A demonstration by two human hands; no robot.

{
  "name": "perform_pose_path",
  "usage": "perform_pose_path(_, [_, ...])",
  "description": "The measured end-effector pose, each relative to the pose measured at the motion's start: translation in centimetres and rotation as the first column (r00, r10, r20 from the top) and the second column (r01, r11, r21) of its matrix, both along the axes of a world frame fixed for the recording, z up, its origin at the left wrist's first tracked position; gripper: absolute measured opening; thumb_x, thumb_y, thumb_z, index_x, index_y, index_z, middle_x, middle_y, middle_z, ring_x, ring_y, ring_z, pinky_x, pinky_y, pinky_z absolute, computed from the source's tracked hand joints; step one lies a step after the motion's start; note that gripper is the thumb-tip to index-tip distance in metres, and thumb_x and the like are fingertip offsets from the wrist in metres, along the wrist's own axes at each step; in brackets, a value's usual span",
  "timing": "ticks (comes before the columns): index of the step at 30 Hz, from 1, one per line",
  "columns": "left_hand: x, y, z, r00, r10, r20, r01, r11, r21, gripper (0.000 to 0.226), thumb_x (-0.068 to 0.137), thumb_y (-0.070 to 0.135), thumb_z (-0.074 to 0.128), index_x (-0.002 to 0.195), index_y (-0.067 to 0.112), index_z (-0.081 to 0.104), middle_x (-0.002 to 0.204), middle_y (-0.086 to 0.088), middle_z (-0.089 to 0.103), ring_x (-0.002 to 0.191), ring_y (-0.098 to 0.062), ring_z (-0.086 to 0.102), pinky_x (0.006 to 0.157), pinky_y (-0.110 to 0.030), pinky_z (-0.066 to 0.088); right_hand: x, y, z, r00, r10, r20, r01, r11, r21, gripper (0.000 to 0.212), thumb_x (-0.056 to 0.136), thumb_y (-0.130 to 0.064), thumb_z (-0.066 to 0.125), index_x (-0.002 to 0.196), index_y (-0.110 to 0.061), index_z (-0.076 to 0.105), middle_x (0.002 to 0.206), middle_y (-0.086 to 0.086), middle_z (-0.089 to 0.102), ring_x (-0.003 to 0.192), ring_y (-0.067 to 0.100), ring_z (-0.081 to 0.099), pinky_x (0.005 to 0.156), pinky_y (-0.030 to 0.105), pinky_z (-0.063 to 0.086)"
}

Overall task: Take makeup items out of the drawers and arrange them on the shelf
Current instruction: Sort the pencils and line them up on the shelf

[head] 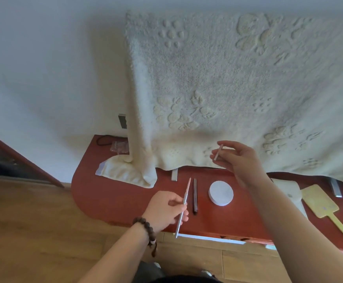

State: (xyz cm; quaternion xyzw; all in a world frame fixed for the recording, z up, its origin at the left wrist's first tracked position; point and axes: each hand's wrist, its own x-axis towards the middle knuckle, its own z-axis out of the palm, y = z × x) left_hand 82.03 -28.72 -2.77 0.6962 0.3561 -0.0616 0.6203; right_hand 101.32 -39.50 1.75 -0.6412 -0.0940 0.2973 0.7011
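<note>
My left hand [165, 210] grips a long silver makeup pencil [184, 207] that slants over the red-brown shelf top [109, 190]. Its pink tip points away from me. Right beside it a dark pencil [195, 196] lies flat on the shelf. A round white compact [221, 193] sits just right of that pencil. My right hand [238, 160] is raised above the shelf, pinching a short pale stick [218, 153] between thumb and fingers. Below the shelf's front edge a slightly open drawer [209, 238] shows a white strip.
A cream embossed towel [227, 88] hangs down over the back of the shelf, one corner bunched at the left. A yellow hand mirror [323, 205] and a white object [289, 190] lie at the right. A clear plastic bag [119, 149] and a black cord sit at the back left. Wooden floor lies below.
</note>
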Motion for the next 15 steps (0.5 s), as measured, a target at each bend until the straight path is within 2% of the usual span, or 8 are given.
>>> perform_pose_path(2, [1.0, 0.7, -1.2, 0.994, 0.111, 0.005, -0.110, 0.993, -0.034, 0.007, 0.087, 0.008, 0.064, 0.092, 0.003, 0.067, 0.082, -0.012, 0.073, 0.076, -0.023, 0.073, 0.077, -0.049, 0.058, -0.8, 0.4, -1.0, 0.998, 0.064, 0.000, -0.064, 0.995, -0.077, 0.025, 0.086, 0.007, 0.060, 0.107, -0.005, 0.063, 0.086, 0.018, 0.071, 0.077, 0.025, 0.072, 0.070, 0.029, 0.059])
perform_pose_path(4, [2.4, 1.3, -2.2, 0.989, 0.149, 0.003, -0.148, 0.989, -0.016, 0.006, 0.084, 0.007, 0.067, 0.088, 0.002, 0.068, 0.079, -0.014, 0.071, 0.073, -0.027, 0.072, 0.073, -0.049, 0.059, -1.8, 0.9, -2.3, 0.996, 0.087, -0.025, -0.089, 0.989, -0.117, 0.025, 0.085, 0.006, 0.062, 0.106, -0.007, 0.063, 0.086, 0.019, 0.071, 0.077, 0.026, 0.071, 0.071, 0.031, 0.060])
perform_pose_path(8, [3.9, 1.8, -4.1, 0.991, 0.132, -0.020, -0.126, 0.977, 0.170, 0.010, 0.081, 0.017, 0.071, 0.081, 0.007, 0.069, 0.075, -0.010, 0.071, 0.066, -0.026, 0.071, 0.058, -0.037, 0.061, -3.0, 1.7, -5.2, 0.991, 0.067, -0.117, -0.085, 0.985, -0.148, 0.027, 0.085, 0.004, 0.063, 0.110, -0.003, 0.061, 0.092, 0.020, 0.068, 0.080, 0.025, 0.070, 0.074, 0.031, 0.059])
perform_pose_path(11, [4.9, 2.0, -5.1, 0.989, 0.138, -0.058, -0.129, 0.982, 0.137, 0.009, 0.081, 0.013, 0.071, 0.083, 0.005, 0.067, 0.076, -0.009, 0.070, 0.066, -0.026, 0.070, 0.055, -0.032, 0.059, -3.5, 1.7, -7.0, 0.987, 0.118, -0.113, -0.139, 0.969, -0.203, 0.042, 0.078, 0.004, 0.070, 0.115, -0.009, 0.059, 0.098, 0.013, 0.070, 0.089, 0.024, 0.070, 0.078, 0.028, 0.057])
perform_pose_path(13, [5.5, 2.2, -5.9, 0.987, 0.134, -0.085, -0.128, 0.989, 0.070, 0.006, 0.079, 0.005, 0.070, 0.081, 0.007, 0.065, 0.078, -0.011, 0.068, 0.073, -0.030, 0.071, 0.062, -0.039, 0.061, -3.7, 1.5, -7.5, 0.982, 0.189, -0.018, -0.184, 0.925, -0.332, 0.044, 0.074, -0.003, 0.075, 0.113, -0.018, 0.060, 0.099, 0.001, 0.071, 0.091, 0.016, 0.069, 0.074, 0.018, 0.054])
perform_pose_path(15, [6.0, 2.4, -6.5, 0.984, 0.128, -0.122, -0.126, 0.992, 0.026, 0.015, 0.077, -0.003, 0.068, 0.077, 0.010, 0.062, 0.080, -0.013, 0.065, 0.078, -0.033, 0.071, 0.068, -0.048, 0.060, -3.6, 1.5, -8.0, 0.968, 0.245, 0.049, -0.200, 0.879, -0.433, 0.041, 0.075, -0.007, 0.075, 0.109, -0.022, 0.059, 0.098, -0.006, 0.070, 0.089, 0.011, 0.067, 0.062, 0.005, 0.046])
